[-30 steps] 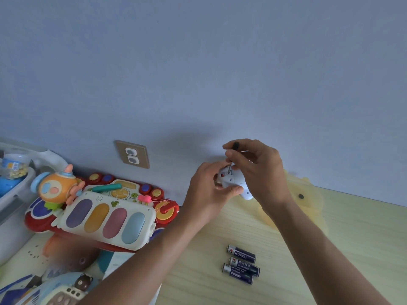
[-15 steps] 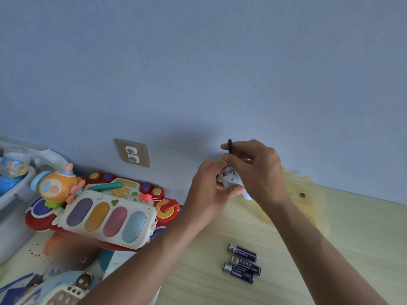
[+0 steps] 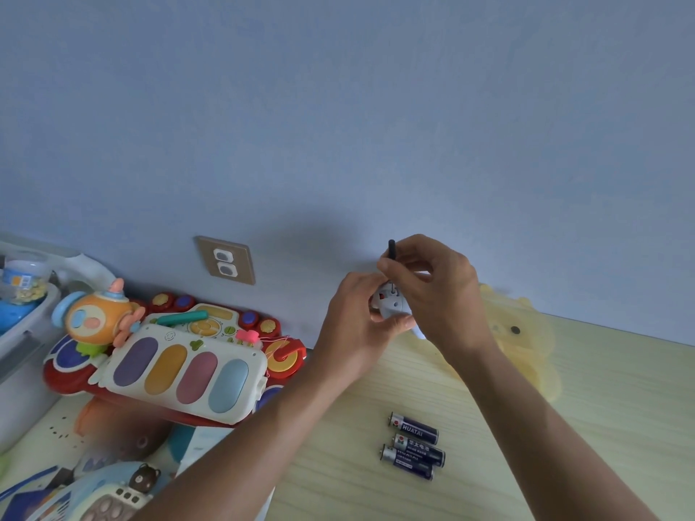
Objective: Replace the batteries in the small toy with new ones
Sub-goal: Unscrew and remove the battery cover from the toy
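Off at nine o'clock sits a heap of bright playthings, a keyboard toy (image 3: 180,377) on top, with a wall socket (image 3: 225,260) behind it at about eleven. Moving right, the left hand (image 3: 353,325) cradles the small toy (image 3: 391,304), a pale rounded thing held up above the table (image 3: 601,426), fingers curled close around its underside. The right hand (image 3: 436,283) comes in from three o'clock, fingertips pinched narrow on a thin black screwdriver (image 3: 391,257) that stands nearly upright, its tip set into the toy's top face. It looks like the cover screw is being worked, though I can't tell from here whether it is coming out or going in. Down at six o'clock three batteries (image 3: 413,445) lie side by side on the table, well apart from the hands. By my reckoning the job is early: the compartment appears shut and the swap itself not yet done. Further right, a yellow bear-shaped item (image 3: 522,332) rests against the wall.
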A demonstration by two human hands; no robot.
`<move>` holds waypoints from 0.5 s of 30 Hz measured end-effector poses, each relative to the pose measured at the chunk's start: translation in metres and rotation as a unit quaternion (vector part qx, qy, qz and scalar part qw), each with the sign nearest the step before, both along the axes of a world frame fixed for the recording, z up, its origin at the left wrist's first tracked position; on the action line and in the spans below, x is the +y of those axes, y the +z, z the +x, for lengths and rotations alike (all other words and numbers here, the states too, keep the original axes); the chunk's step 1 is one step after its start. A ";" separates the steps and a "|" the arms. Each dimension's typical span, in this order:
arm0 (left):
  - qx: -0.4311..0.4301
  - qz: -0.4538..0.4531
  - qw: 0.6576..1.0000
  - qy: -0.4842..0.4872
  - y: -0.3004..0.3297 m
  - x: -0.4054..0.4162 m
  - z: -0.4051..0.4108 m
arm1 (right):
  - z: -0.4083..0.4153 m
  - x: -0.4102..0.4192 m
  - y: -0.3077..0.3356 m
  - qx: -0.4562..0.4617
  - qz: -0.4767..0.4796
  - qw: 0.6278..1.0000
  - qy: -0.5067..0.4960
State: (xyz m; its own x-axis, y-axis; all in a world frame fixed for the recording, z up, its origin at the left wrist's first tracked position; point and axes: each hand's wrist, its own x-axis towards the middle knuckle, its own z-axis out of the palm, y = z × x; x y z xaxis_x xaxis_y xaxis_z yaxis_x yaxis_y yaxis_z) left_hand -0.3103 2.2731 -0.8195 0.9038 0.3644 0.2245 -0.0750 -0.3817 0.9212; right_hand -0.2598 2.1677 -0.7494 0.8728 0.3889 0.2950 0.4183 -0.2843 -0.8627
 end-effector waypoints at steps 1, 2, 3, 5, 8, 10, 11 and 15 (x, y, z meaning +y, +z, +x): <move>0.002 0.000 1.000 0.001 -0.001 0.000 0.000 | 0.000 -0.001 0.000 0.002 -0.003 1.000 -0.003; 0.004 -0.002 1.000 0.002 -0.002 0.001 0.000 | 0.001 -0.002 0.000 0.006 -0.006 1.000 -0.006; 0.005 -0.006 1.000 0.003 -0.002 0.001 0.001 | 0.001 -0.004 0.000 0.012 -0.008 1.000 -0.008; 0.003 -0.014 1.000 0.002 -0.004 0.001 0.001 | 0.002 -0.006 0.000 0.028 -0.009 1.000 -0.007; 0.003 -0.027 1.000 0.001 -0.004 0.001 0.000 | 0.000 -0.012 0.004 0.058 0.026 0.998 -0.003; 0.005 -0.045 0.999 0.004 -0.005 0.001 0.000 | -0.002 -0.022 0.008 0.069 0.057 0.996 -0.009; 0.004 -0.051 0.999 0.006 -0.005 0.002 0.000 | -0.002 -0.029 0.011 0.068 0.068 0.995 -0.017; 0.002 -0.074 0.997 0.002 -0.006 0.004 0.001 | -0.006 -0.074 0.018 0.064 0.067 0.992 -0.091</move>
